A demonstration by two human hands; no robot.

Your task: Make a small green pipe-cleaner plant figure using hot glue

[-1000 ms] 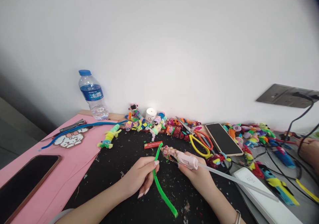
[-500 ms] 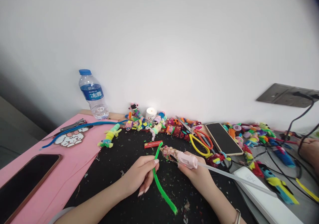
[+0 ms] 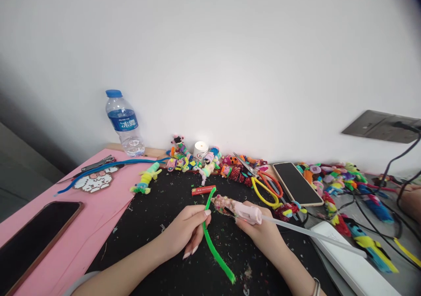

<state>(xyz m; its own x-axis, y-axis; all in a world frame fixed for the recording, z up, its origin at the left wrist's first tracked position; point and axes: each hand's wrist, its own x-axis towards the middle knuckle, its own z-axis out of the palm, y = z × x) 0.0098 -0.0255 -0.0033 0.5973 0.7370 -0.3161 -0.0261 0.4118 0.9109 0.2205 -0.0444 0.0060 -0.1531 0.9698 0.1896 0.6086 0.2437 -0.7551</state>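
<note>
Between thumb and fingers, my left hand (image 3: 190,228) pinches a bright green pipe cleaner (image 3: 215,254) near its upper end; the longer part hangs down over the black mat (image 3: 144,226). My right hand (image 3: 263,232) is wrapped round a pink hot glue gun (image 3: 245,211), whose crusted nozzle points left at the pipe cleaner's top end. Whether the tip touches it I cannot tell. A long clear glue stick (image 3: 312,233) sticks out of the gun's back. Just behind the pipe cleaner's tip lies a red strip with white print (image 3: 202,190).
Pipe-cleaner figures (image 3: 210,166) line the wall around a white candle (image 3: 201,149). Scissors (image 3: 263,184), a phone (image 3: 297,184) and a white box (image 3: 351,256) lie right, near black cables. At left are a water bottle (image 3: 125,125) and another phone (image 3: 42,239). A co-worker's hand (image 3: 411,199) is far right.
The whole view has shifted slightly. Both hands keep their hold on the pipe cleaner and glue gun, with almost no movement between them.
</note>
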